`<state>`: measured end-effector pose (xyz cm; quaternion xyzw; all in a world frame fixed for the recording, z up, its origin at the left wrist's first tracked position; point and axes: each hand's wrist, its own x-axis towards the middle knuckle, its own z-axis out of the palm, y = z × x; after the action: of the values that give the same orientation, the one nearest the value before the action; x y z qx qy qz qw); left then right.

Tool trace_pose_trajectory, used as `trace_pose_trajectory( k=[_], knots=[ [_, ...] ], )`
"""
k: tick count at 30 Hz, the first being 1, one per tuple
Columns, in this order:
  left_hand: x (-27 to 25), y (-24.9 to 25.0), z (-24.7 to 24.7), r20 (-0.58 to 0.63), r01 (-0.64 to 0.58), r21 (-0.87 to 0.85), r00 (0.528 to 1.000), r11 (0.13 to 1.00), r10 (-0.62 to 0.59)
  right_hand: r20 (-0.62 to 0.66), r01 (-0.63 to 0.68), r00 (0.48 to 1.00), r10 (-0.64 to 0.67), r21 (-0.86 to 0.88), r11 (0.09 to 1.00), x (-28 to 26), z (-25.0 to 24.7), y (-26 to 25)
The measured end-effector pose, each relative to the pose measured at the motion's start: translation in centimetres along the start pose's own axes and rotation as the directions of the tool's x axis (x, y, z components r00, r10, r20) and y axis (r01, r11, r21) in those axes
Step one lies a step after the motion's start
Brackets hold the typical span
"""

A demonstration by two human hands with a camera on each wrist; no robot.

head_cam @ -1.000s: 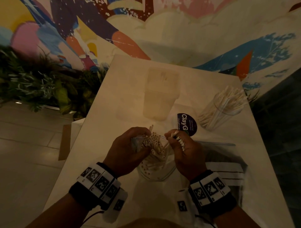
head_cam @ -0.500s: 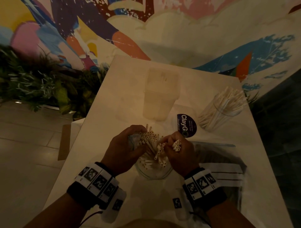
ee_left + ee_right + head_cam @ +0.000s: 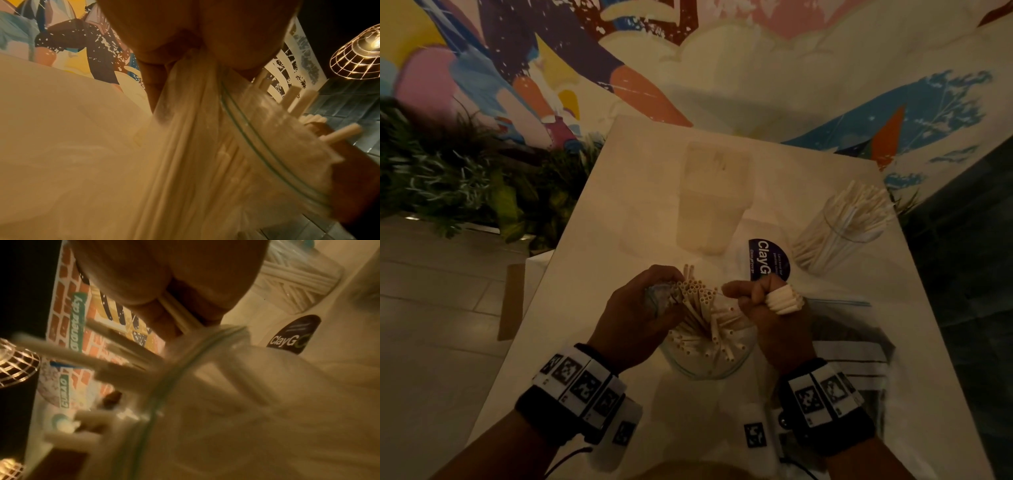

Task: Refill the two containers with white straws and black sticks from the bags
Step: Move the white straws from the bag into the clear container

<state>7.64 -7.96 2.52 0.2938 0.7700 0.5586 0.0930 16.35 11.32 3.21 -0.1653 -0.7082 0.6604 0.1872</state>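
A clear zip bag (image 3: 705,371) full of white straws (image 3: 698,308) stands upright near the table's front edge. My left hand (image 3: 640,308) grips the bag's mouth on its left side; the left wrist view shows the bunched plastic (image 3: 195,146) under the fingers. My right hand (image 3: 760,301) holds a small bundle of white straws (image 3: 784,301) just right of the bag's mouth, and those straws (image 3: 179,311) run through the curled fingers in the right wrist view. A clear container (image 3: 842,229) packed with white straws stands at the back right. A translucent container (image 3: 714,198) stands at the back centre.
A second clear bag (image 3: 852,339) with dark contents lies flat to the right of my right hand. A round dark ClayGo sticker (image 3: 768,260) is on the white table (image 3: 619,212). Plants (image 3: 465,178) and floor lie past the left edge.
My right hand closed on a bundle of straws at the bag's mouth and moved it right, clear of the others. The left hand kept its grip on the bag.
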Motion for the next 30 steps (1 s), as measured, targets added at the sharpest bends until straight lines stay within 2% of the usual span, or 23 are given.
trace_pose_trajectory(
  k=[6,8,13,16,19,20,23,26,30],
  knots=[
    [-0.3,0.0,0.1,-0.021,-0.028,0.007,0.999,1.000,0.028,-0.077,0.075,0.996,-0.055,0.298,0.952,0.4,-1.2,-5.2],
    [-0.4,0.1,0.1,-0.029,-0.032,0.005,0.999,0.999,0.032,-0.105,0.095,0.992,-0.064,0.332,0.939,0.7,-2.1,-6.7],
    [-0.5,0.2,0.0,-0.037,-0.026,-0.001,0.999,1.000,0.026,-0.180,0.289,0.951,-0.251,0.230,0.929,2.7,-5.4,-9.8],
    [-0.6,0.2,-0.1,-0.032,-0.021,0.001,0.999,1.000,0.021,-0.286,0.413,0.879,-0.382,0.054,0.909,5.6,-8.4,-10.7],
    [-0.8,0.1,-0.2,-0.039,-0.018,-0.008,0.999,1.000,0.018,-0.333,0.518,0.794,-0.509,-0.068,0.853,8.4,-11.4,-11.7],
    [-0.8,0.0,-0.2,-0.040,-0.015,-0.011,0.999,1.000,0.015,-0.343,0.527,0.779,-0.525,-0.096,0.844,9.2,-12.1,-12.0],
    [-0.9,-0.1,-0.3,-0.045,-0.016,-0.005,0.999,1.000,0.015,-0.350,0.494,0.791,-0.503,-0.120,0.861,10.6,-12.7,-12.9],
    [-0.9,-0.2,-0.2,-0.053,-0.023,0.000,0.998,1.000,0.023,-0.422,0.443,0.784,-0.455,-0.133,0.886,12.0,-13.2,-11.7],
    [-0.8,-0.3,-0.2,-0.056,-0.041,0.009,0.998,0.999,0.042,-0.426,0.370,0.808,-0.407,-0.171,0.913,12.3,-13.2,-9.5]
  ],
)
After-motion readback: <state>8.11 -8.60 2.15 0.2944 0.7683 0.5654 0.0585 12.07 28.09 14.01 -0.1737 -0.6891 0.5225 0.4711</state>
